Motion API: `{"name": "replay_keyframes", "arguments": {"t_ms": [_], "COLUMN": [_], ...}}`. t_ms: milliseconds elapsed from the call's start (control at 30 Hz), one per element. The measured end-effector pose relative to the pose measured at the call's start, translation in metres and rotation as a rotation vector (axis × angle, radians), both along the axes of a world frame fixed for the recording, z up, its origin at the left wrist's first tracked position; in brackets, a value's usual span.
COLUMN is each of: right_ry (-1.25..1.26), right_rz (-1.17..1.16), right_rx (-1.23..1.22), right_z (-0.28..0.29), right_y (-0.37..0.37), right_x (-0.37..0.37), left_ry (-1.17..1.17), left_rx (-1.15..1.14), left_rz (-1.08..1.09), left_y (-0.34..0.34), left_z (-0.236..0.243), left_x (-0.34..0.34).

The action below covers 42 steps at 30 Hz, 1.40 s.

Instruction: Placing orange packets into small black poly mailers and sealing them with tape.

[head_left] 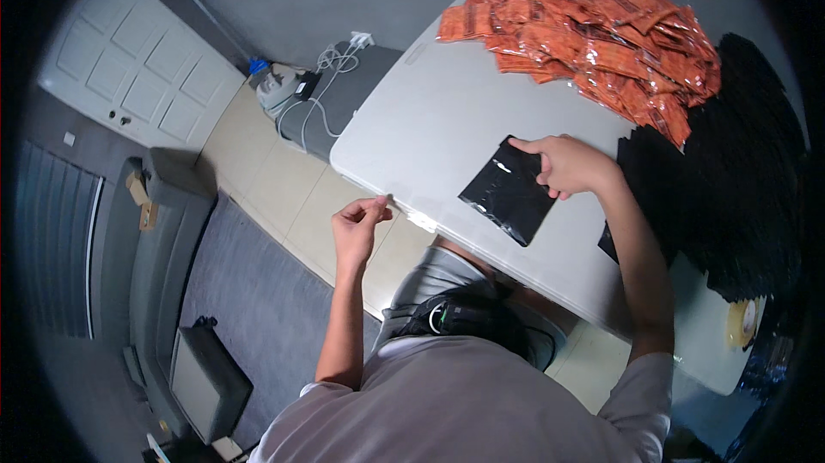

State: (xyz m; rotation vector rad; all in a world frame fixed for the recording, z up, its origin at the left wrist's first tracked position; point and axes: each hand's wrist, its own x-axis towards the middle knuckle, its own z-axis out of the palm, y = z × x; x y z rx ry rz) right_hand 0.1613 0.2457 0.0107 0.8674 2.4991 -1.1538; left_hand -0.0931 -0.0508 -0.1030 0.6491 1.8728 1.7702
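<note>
A flat, shiny black plastic packet (507, 192) lies at an angle on the white table (412, 128), near its front edge. My right hand (567, 167) is on the packet's right side, one finger stretched along its far corner and the others curled at its edge. My left hand (355, 227) hovers just off the table's front left edge, fingers bent and thumb pressed to a fingertip. Whatever that pinch holds, if anything, is too small to make out. Whitish strips (421, 221) show on the table edge beside it.
Orange items in clear bags (593, 38) form a pile at the far right of the table. A large stack of black packets (722, 171) stands right of my forearm. A yellowish tape roll (741, 324) sits at lower right. Cables (331, 76) lie on a grey surface beyond the table's left end.
</note>
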Motion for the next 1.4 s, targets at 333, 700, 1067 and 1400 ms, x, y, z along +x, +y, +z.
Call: {"name": "replay_keyframes", "arguments": {"t_ms": [333, 700, 1067, 1400], "right_ry": [-0.065, -0.087, -0.064, -0.016], "right_rz": [0.057, 0.055, 0.079, 0.109], "right_rx": [0.033, -0.031, -0.141, -0.189], "right_z": [0.001, 0.0, -0.001, -0.007], "right_y": [0.002, 0.004, 0.014, 0.02], "right_x": [-0.002, -0.003, 0.0, 0.001], "left_ry": [0.133, -0.018, -0.192, 0.016], "left_rx": [0.048, 0.146, -0.124, -0.202], "left_rz": [-0.088, -0.62, -0.556, -0.446], "left_y": [0.012, 0.104, 0.152, 0.154], "left_z": [0.07, 0.103, 0.069, 0.067], "left_x": [0.027, 0.103, 0.107, 0.113]}}
